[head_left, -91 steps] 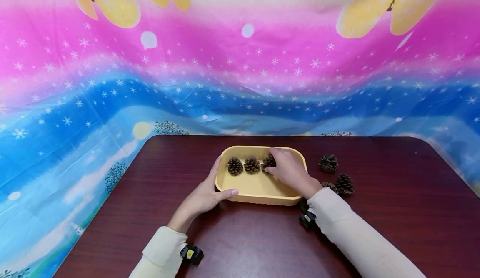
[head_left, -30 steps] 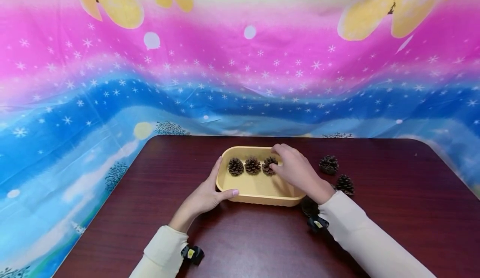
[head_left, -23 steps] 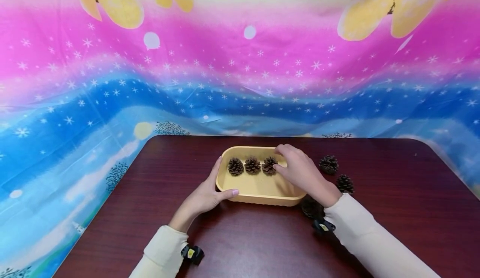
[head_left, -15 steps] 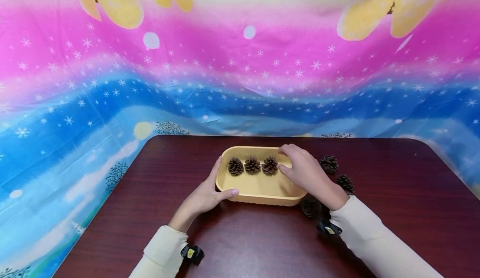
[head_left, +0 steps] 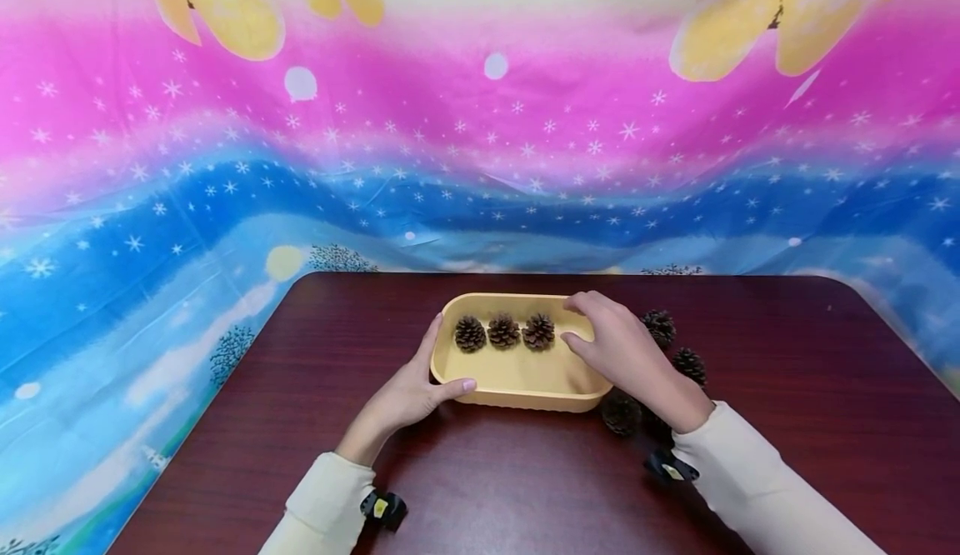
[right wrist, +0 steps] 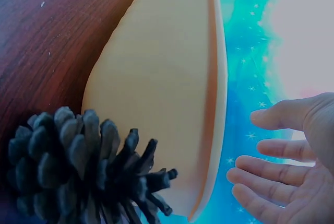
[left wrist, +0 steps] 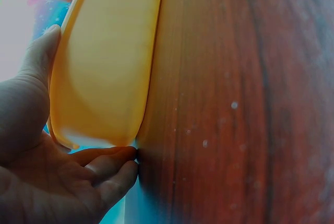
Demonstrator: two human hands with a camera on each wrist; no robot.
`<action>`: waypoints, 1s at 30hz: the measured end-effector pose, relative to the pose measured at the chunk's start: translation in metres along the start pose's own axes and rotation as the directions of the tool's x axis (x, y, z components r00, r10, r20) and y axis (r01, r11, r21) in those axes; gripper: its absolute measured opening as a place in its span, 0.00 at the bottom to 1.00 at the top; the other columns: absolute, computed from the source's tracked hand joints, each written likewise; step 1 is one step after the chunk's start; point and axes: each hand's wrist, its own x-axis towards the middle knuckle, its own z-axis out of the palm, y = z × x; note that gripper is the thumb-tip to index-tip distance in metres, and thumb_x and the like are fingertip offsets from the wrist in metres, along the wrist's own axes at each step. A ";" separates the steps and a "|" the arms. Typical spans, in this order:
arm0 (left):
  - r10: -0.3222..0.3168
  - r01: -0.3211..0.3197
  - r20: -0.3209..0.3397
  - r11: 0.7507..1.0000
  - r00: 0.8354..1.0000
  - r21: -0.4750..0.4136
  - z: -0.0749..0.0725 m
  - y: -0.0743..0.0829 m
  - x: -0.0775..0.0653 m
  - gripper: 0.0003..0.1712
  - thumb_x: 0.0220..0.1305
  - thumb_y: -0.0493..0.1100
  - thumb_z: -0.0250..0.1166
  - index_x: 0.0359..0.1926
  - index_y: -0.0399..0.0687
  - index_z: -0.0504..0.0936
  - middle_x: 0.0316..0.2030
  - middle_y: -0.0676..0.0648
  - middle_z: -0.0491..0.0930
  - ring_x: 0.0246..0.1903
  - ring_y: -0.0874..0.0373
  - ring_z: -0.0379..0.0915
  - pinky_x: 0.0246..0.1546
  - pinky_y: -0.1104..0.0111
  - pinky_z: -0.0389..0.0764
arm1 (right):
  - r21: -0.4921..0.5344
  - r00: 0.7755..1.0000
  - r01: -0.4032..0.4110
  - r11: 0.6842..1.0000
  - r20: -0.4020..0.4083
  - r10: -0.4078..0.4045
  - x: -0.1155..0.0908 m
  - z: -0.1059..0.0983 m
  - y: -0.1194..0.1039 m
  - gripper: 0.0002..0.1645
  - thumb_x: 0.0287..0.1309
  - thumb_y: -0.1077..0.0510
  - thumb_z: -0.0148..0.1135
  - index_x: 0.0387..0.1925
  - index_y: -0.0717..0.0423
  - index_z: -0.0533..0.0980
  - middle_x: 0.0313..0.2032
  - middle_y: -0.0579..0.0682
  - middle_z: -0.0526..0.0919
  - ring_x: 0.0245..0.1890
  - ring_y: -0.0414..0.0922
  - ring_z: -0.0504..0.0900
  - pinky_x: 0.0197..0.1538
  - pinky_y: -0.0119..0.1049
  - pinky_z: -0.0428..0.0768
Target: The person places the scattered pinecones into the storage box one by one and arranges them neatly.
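Observation:
A yellow rectangular tray [head_left: 510, 372] stands on the dark wooden table. Inside it, three brown pine cones [head_left: 504, 332] sit in a row along the back. My left hand [head_left: 405, 390] holds the tray's left end, thumb over the front rim and fingers round the end wall, as the left wrist view [left wrist: 68, 166] also shows. Over the tray's right end hovers my right hand [head_left: 633, 359], thumb and fingers spread apart with nothing between them. In the right wrist view, those fingers [right wrist: 271, 174] are straight, and a pine cone [right wrist: 88, 172] looms close to the camera.
To the right of the tray lie more pine cones: one near the front corner [head_left: 622, 413], another farther back [head_left: 660, 327] and one beside my wrist [head_left: 688, 365]. My right forearm partly covers that area. A patterned snowflake cloth [head_left: 480, 163] hangs behind the table.
My right hand has let go of the third pine cone in the tray and drawn back to the right, its fingers spreading. The left hand has kept its place on the tray.

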 end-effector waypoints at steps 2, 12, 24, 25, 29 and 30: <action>-0.002 0.002 0.000 1.000 1.000 -0.003 0.000 0.000 0.000 0.68 0.61 0.60 0.76 0.86 0.65 0.36 0.79 0.36 0.60 0.71 0.40 0.69 0.71 0.42 0.66 | 0.006 1.000 -0.003 1.000 -0.001 0.003 -0.001 -0.001 0.000 0.19 0.62 0.63 0.72 0.54 0.62 0.81 0.51 0.59 0.86 0.49 0.56 0.86 0.50 0.55 0.84; -0.005 0.005 -0.002 1.000 1.000 -0.009 0.000 0.000 -0.001 0.68 0.61 0.59 0.77 0.86 0.66 0.36 0.79 0.36 0.60 0.71 0.40 0.69 0.71 0.42 0.66 | 0.006 1.000 -0.026 1.000 -0.015 0.026 -0.012 -0.008 0.003 0.20 0.62 0.63 0.72 0.55 0.64 0.81 0.52 0.60 0.86 0.51 0.57 0.85 0.52 0.55 0.83; -0.010 0.010 -0.004 1.000 1.000 0.000 0.000 0.001 -0.002 0.68 0.61 0.60 0.77 0.86 0.66 0.37 0.79 0.36 0.60 0.70 0.40 0.70 0.71 0.42 0.67 | 0.001 0.999 0.005 1.000 -0.048 -0.005 -0.025 -0.016 0.007 0.20 0.60 0.64 0.73 0.54 0.64 0.81 0.50 0.61 0.86 0.45 0.55 0.85 0.48 0.53 0.84; -0.011 0.011 -0.004 1.000 1.000 0.001 0.000 0.001 -0.002 0.68 0.61 0.60 0.77 0.86 0.66 0.37 0.79 0.36 0.60 0.70 0.40 0.70 0.71 0.42 0.67 | 0.002 0.999 0.006 1.000 -0.049 -0.006 -0.026 -0.017 0.007 0.20 0.60 0.64 0.73 0.54 0.64 0.81 0.50 0.61 0.86 0.47 0.56 0.85 0.49 0.54 0.84; -0.011 0.011 -0.005 1.000 1.000 -0.001 0.000 0.002 -0.002 0.68 0.61 0.60 0.77 0.86 0.66 0.37 0.79 0.36 0.60 0.70 0.40 0.70 0.71 0.42 0.67 | 0.009 0.998 0.007 1.000 -0.061 -0.007 -0.030 -0.020 0.007 0.21 0.60 0.65 0.73 0.54 0.65 0.81 0.51 0.61 0.86 0.49 0.57 0.85 0.50 0.56 0.84; -0.011 0.011 -0.006 1.000 1.000 0.000 0.000 0.002 -0.002 0.68 0.61 0.60 0.77 0.86 0.66 0.37 0.79 0.36 0.60 0.70 0.40 0.70 0.71 0.42 0.67 | 0.012 0.998 0.008 1.000 -0.065 -0.007 -0.031 -0.021 0.007 0.21 0.59 0.65 0.73 0.54 0.65 0.81 0.51 0.61 0.86 0.49 0.57 0.85 0.50 0.56 0.83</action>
